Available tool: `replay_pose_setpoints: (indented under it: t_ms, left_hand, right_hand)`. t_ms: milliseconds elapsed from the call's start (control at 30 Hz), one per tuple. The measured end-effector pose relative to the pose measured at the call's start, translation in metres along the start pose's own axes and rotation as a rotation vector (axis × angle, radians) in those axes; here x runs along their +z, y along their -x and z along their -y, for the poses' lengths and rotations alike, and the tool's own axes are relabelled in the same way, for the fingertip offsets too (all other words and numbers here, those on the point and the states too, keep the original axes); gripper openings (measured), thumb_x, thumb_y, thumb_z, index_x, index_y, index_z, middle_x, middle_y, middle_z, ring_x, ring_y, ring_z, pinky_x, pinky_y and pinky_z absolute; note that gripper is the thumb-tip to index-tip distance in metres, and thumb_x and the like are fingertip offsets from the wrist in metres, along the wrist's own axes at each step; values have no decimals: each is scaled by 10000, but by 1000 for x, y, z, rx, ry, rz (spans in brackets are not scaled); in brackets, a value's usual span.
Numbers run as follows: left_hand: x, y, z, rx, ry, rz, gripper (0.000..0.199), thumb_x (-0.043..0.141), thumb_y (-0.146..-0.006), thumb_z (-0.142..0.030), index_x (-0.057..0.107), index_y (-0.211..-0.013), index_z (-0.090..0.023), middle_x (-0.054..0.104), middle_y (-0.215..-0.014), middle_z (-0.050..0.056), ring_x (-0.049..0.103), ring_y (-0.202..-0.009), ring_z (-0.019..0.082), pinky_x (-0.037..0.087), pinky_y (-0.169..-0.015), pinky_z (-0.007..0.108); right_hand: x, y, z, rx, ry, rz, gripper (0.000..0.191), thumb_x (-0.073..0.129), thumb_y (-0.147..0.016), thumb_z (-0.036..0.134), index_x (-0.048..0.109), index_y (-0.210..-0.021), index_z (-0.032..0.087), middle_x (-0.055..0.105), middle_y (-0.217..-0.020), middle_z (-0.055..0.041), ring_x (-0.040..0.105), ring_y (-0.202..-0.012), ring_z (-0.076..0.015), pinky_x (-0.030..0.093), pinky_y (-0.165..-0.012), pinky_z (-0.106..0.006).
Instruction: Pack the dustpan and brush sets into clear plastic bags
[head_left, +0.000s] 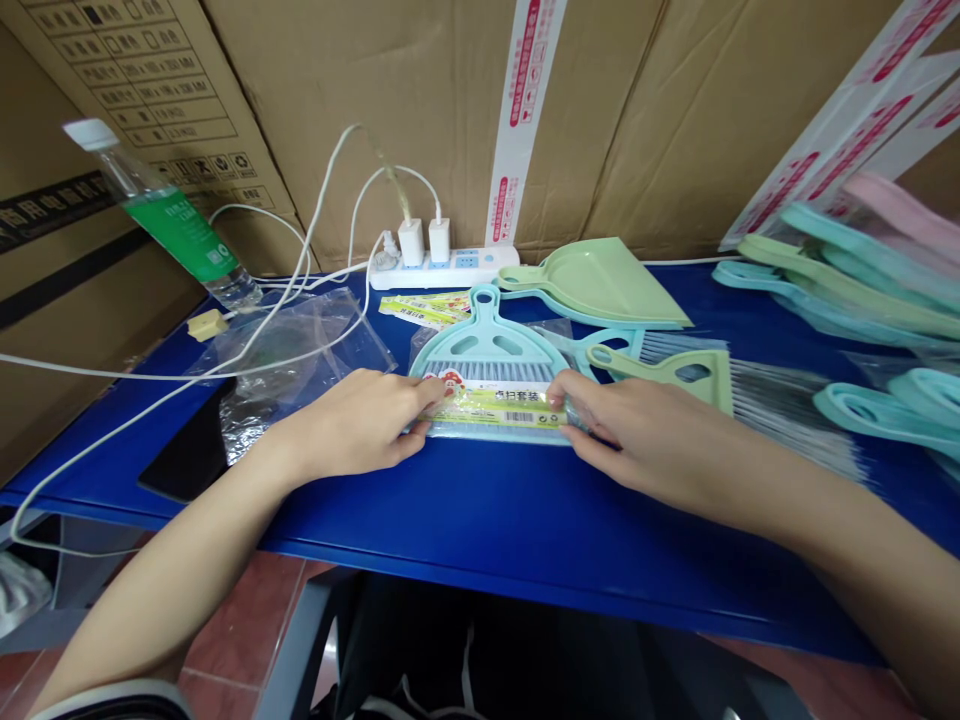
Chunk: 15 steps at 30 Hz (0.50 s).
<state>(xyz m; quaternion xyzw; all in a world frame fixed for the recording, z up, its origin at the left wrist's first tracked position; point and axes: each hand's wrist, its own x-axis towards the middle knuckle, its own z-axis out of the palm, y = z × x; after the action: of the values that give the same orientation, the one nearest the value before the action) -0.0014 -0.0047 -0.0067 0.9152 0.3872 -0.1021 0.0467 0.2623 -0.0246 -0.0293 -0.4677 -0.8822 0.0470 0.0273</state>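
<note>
A light-blue dustpan and brush set [486,345] in a clear plastic bag lies flat on the blue table. Across its lower part runs a yellow and white label [510,403] with a mushroom picture and a barcode. My left hand [367,420] pinches the bag at the label's left end. At the right end, my right hand [622,420] grips the bag between thumb and fingers. Just past my right hand rest a green brush [675,372] with grey bristles and a stacked green dustpan [611,282].
More labels [424,308] lie behind the set, near a white power strip [457,265] with chargers. Cables cross the left side. A water bottle [172,220] leans there above clear plastic bags [300,340]. Packed sets [862,270] pile up at the right. Cardboard boxes [420,100] wall the back.
</note>
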Motion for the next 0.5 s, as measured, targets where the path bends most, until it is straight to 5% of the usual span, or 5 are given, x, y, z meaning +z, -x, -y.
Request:
replay_pose_setpoints:
  t_ms: [500]
  left_hand:
    - [-2,-2,-1,-42,-13,33,186,459,-897,-115,537,-1049,-191,727,-884,17,695,-762,206,420,-631,312]
  right_hand:
    - [-1,1,2,-10,32,3,144,393,-892,196,516,-966,205,452,-540,33,457,-475,-174,239,-472,-263]
